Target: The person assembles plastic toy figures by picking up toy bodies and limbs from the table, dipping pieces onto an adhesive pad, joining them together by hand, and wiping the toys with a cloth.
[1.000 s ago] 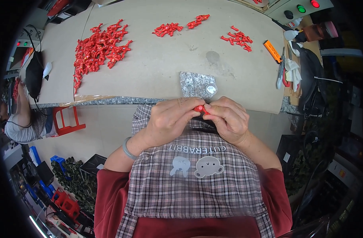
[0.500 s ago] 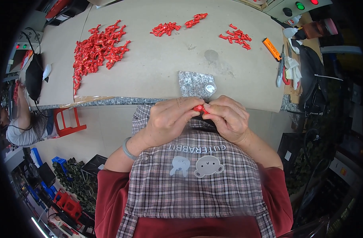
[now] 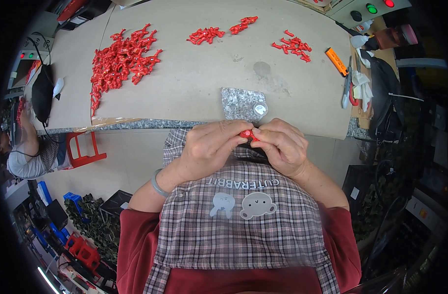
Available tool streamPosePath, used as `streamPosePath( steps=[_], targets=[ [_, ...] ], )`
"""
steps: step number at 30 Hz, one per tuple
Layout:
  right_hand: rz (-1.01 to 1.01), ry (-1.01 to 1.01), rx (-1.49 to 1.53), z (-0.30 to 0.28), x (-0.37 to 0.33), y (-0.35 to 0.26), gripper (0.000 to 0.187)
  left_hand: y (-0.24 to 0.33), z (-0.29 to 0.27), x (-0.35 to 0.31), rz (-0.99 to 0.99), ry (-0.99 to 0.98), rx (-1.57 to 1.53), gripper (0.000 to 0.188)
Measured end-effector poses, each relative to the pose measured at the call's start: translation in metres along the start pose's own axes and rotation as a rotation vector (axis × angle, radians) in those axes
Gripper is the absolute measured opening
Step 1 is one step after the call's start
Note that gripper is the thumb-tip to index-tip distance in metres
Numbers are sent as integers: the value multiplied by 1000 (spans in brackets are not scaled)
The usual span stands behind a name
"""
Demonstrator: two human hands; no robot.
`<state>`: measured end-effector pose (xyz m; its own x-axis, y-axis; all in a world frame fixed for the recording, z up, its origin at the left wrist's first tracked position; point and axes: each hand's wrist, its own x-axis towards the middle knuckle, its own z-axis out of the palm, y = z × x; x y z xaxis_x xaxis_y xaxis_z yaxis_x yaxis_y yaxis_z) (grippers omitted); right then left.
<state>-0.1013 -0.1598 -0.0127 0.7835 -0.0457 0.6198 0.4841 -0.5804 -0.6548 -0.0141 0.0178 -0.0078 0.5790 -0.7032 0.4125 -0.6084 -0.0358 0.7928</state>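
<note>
Pinching, left hand (image 3: 204,144) and right hand (image 3: 285,147) partly hide the red piece (image 3: 246,134).

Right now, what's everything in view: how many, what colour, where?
table: one, beige-grey, ahead
held piece: one, red, centre
large pile: one, red pieces, table's left
small piles: three, red, far middle and right
round dish: one, pale, near edge
orange tool: one, orange, table's right
jar: one, amber, far right
co-worker: one, grey shirt, far left
stool: one, red, by co-worker
edge clutter: uncountable, mixed colours, around the rim
apron: one, grey plaid, on the person
wristband: one, grey, left wrist
left hand: one, bare, piece's left
right hand: one, bare, piece's right
</note>
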Motion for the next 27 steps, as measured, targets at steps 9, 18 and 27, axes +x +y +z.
streamPosePath(
  steps=[9,18,27],
  targets=[
    [13,3,-4,0,-1,0,20,0,0,0,0,-3,6,22],
    [-29,-12,-6,0,-2,5,26,-2,1,1,17,9,11,20],
    [-22,-30,-10,4,8,7,20,-7,-4,-1,-55,17,-4,22]
  ],
)
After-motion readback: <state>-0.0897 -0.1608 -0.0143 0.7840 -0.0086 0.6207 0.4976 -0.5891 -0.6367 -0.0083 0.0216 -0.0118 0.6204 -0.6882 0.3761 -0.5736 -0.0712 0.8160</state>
